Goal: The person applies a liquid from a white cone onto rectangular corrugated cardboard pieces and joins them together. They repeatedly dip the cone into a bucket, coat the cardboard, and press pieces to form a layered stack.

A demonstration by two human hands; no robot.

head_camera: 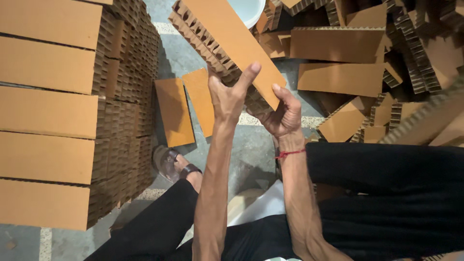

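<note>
I hold a long brown honeycomb cardboard block (227, 43) up in front of me, tilted from upper left down to lower right. My left hand (229, 94) grips its near end from the left, thumb raised against the flat face. My right hand (282, 115) clasps the same end from the right and below; a red thread circles that wrist. The block's ribbed honeycomb edge shows along its left side.
A tall stack of the same blocks (72, 106) fills the left. Two flat brown sheets (186, 108) lie on the concrete floor. A loose heap of cardboard pieces (367, 63) covers the upper right. A white tub (246, 9) sits at the top. My sandalled foot (171, 164) rests below.
</note>
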